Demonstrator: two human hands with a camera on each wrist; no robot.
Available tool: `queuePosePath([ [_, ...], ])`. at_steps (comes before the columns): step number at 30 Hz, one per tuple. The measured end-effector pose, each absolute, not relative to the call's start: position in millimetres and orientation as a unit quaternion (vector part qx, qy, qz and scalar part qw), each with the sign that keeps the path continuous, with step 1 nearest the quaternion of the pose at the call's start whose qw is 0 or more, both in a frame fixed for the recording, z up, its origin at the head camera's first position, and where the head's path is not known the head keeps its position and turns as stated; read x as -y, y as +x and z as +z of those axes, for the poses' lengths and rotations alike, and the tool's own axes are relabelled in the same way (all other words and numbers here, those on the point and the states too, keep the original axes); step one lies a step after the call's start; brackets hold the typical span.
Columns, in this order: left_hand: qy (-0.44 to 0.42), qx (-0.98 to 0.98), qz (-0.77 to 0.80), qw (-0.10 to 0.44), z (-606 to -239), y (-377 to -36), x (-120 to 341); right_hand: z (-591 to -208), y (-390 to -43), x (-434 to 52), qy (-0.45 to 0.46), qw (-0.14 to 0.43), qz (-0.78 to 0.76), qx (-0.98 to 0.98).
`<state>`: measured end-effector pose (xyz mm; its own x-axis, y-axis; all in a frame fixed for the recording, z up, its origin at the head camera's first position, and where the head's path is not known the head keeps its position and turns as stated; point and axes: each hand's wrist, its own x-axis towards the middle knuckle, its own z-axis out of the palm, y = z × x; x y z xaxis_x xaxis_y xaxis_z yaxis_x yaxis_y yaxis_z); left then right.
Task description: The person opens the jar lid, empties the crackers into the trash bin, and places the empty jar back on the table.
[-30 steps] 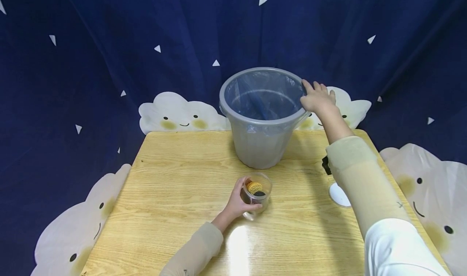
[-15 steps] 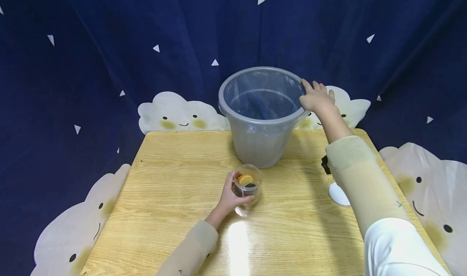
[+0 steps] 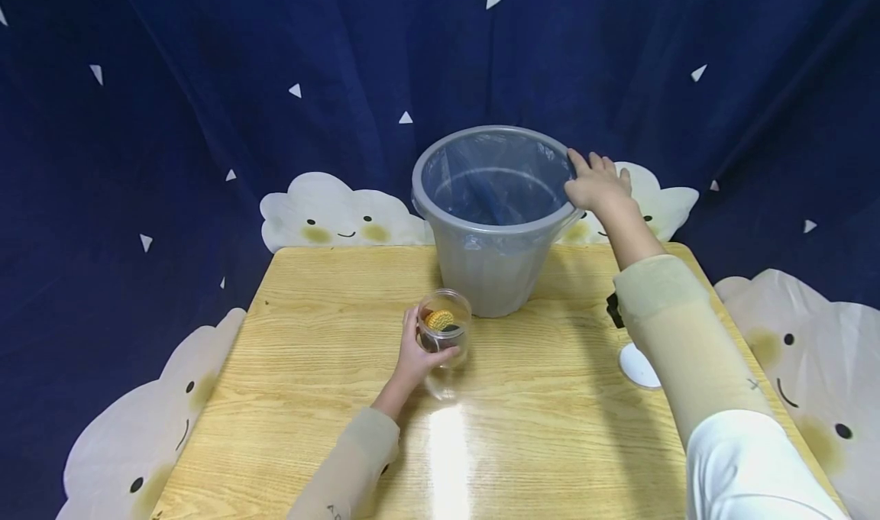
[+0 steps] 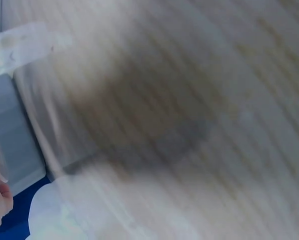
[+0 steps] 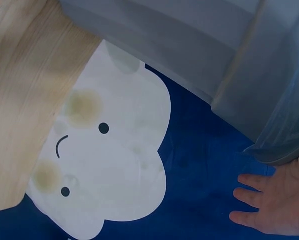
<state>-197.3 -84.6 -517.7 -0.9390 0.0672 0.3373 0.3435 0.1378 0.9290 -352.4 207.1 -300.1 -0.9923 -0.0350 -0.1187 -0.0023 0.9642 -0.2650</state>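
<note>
My left hand (image 3: pixel 415 356) grips a clear plastic jar (image 3: pixel 463 331) around its side, fingers on the left and thumb across the front. In the jar sit a yellow waffle-textured biscuit (image 3: pixel 439 320) and a dark round piece (image 3: pixel 450 328); the jar's mouth faces up. It is just front-left of a grey bucket (image 3: pixel 481 268) with a clear blue-tinted bag lining it. On the bucket's right rim rests my right hand (image 3: pixel 600 185), its fingers extended. The right wrist view shows these fingers (image 5: pixel 249 197) spread outside the bucket wall.
A white round lid (image 3: pixel 639 366) lies on the wooden table (image 3: pixel 330 337), partly behind my right forearm. The bucket stands at the table's back edge. Behind it hangs a dark blue curtain (image 3: pixel 344 46) with white triangles and smiling clouds.
My left hand has carried the jar leftward and away from me, to beside the bucket's lower left. My right hand stays on the rim.
</note>
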Motion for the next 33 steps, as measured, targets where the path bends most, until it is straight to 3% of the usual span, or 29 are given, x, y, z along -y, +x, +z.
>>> queuePosePath([
  [33, -0.094, 0.733, -0.628, 0.244, -461, -230, 121, -299, -353, -209, -0.019, 0.064, -0.122, -0.99],
])
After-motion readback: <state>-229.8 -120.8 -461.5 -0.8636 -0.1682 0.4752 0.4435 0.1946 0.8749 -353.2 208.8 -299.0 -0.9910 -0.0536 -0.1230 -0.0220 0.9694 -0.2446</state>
